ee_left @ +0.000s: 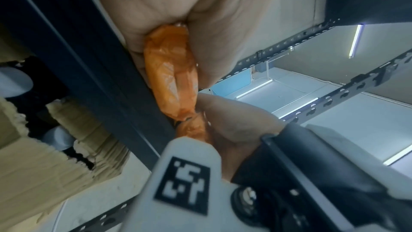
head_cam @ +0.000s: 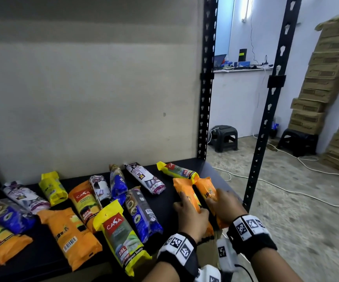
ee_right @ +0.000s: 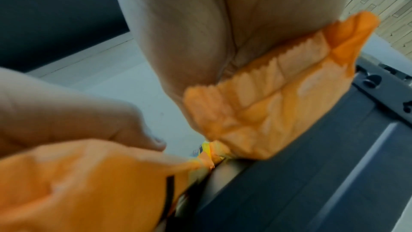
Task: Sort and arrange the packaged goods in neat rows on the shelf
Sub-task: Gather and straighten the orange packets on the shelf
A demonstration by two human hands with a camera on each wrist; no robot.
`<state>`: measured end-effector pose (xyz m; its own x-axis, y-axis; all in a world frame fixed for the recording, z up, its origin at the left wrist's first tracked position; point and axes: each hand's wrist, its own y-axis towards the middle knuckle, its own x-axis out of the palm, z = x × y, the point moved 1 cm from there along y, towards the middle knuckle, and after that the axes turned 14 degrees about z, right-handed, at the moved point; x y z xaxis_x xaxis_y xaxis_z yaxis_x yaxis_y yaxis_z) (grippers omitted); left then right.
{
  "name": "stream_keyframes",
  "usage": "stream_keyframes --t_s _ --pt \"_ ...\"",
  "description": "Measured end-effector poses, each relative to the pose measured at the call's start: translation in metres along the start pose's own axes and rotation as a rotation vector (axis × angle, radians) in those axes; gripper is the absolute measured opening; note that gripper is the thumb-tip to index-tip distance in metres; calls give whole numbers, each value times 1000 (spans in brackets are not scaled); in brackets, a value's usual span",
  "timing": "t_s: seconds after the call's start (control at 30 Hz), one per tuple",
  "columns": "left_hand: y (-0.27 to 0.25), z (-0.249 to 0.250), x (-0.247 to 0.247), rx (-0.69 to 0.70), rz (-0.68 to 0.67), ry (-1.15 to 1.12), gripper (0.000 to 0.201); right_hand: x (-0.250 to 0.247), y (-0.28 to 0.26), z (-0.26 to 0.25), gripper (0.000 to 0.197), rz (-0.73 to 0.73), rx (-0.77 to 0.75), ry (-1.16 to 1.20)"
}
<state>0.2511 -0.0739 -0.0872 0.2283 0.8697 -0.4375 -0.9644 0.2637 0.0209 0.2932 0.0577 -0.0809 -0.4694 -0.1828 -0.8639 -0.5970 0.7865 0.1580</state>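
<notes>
Two orange packs lie side by side at the right end of the black shelf (head_cam: 160, 200). My left hand (head_cam: 191, 212) grips the left orange pack (head_cam: 184, 192), fingers curled over it; the left wrist view shows that left orange pack (ee_left: 171, 77) pinched between palm and thumb. My right hand (head_cam: 223, 204) grips the right orange pack (head_cam: 206, 189), whose crimped end (ee_right: 267, 105) shows under the palm. A yellow-topped 25L pack (head_cam: 176, 169) lies just behind them. Several other packs lie scattered to the left, among them a large yellow CASA pack (head_cam: 119, 235).
Black slotted uprights (head_cam: 206, 78) frame the shelf's right end, a second upright (head_cam: 270, 102) nearer me. Behind the shelf is a beige back panel (head_cam: 83, 88). Stacked cardboard boxes (head_cam: 323, 78), two dark stools (head_cam: 224, 137) and cables on the floor lie to the right.
</notes>
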Motion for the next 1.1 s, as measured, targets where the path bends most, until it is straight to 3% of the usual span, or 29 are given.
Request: stream_keyframes --t_s 0.13,0.3,0.57,0.67,0.93,1.0,1.1 --pt "13 8 7 -13 20 -13 85 0 10 -5 46 -20 37 67" --pt "25 11 21 0 44 -15 85 10 24 -5 35 16 -20 133" --pt "34 7 29 35 102 312 84 15 36 -4 33 5 -32 146" --pt "34 7 30 46 78 353 84 19 40 -2 41 0 -39 124" --pt "45 9 13 36 -71 319 83 12 42 -10 34 -22 -77 52" --pt "54 8 4 21 -121 271 76 7 41 -15 37 -21 -79 12" --pt "66 9 -16 22 -108 223 53 -2 41 -27 59 -2 -63 -60"
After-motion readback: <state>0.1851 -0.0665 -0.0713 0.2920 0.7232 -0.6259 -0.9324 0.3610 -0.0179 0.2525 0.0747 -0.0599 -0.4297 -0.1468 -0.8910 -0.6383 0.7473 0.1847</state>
